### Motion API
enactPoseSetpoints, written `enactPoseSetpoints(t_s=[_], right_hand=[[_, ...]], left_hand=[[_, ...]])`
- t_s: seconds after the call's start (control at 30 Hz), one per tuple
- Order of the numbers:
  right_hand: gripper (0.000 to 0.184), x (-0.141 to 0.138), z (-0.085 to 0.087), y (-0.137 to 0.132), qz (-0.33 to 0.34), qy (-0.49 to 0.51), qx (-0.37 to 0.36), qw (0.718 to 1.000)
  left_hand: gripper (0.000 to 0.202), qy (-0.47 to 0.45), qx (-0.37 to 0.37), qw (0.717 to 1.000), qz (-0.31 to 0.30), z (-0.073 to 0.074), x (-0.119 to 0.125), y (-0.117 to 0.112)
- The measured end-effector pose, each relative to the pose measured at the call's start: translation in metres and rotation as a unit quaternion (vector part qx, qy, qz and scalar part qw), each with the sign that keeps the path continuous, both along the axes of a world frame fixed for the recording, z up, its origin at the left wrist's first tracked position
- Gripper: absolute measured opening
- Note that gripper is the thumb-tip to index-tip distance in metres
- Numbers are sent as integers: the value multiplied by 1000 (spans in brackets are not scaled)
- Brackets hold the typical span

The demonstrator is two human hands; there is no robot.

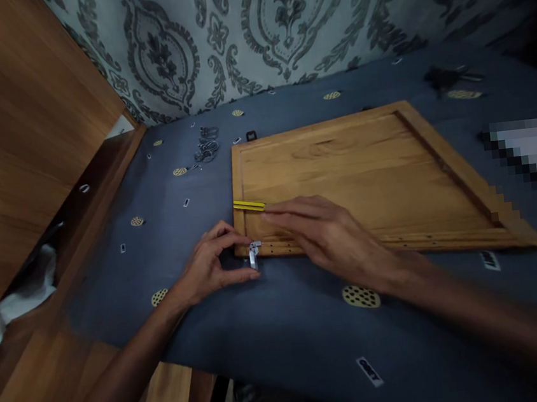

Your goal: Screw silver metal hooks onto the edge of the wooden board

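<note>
A framed wooden panel (366,178) lies flat on a blue patterned cloth (282,327). My left hand (213,267) is curled at the panel's near left corner, its fingertips pinching a small silver metal fitting (254,254) against the edge. My right hand (324,233) rests palm down on the panel's frame and grips a thin yellow and black tool (248,205) that points left across the frame. Small holes run along the frame's near rail under my right hand.
A pile of metal hardware (206,147) lies on the cloth beyond the panel's far left corner, with a small black piece (251,135) near it. A wooden cabinet (15,125) stands at the left. A dark object (442,77) lies at the far right.
</note>
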State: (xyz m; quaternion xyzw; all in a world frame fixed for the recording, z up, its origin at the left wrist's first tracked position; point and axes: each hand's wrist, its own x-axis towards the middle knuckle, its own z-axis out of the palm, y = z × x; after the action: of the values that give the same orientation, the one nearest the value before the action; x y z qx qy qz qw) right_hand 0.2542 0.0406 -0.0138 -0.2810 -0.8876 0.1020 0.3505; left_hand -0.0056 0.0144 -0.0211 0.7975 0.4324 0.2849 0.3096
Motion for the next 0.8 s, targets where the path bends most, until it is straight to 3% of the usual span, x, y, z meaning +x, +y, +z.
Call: enactPoseSetpoints(t_s=[0.2,0.47,0.8], right_hand=[[26,-22,16,2,65,-52,-88,993],[29,-22,-1,-2,87,-4,-76,993],[32,-23,-4,-4,98,8,-69,993]], left_hand=[[45,1,1,1000,0,-1,0,1],[48,5,1,1000,-4,0,2,2],[50,-2,1,1000,-10,-1,0,3]])
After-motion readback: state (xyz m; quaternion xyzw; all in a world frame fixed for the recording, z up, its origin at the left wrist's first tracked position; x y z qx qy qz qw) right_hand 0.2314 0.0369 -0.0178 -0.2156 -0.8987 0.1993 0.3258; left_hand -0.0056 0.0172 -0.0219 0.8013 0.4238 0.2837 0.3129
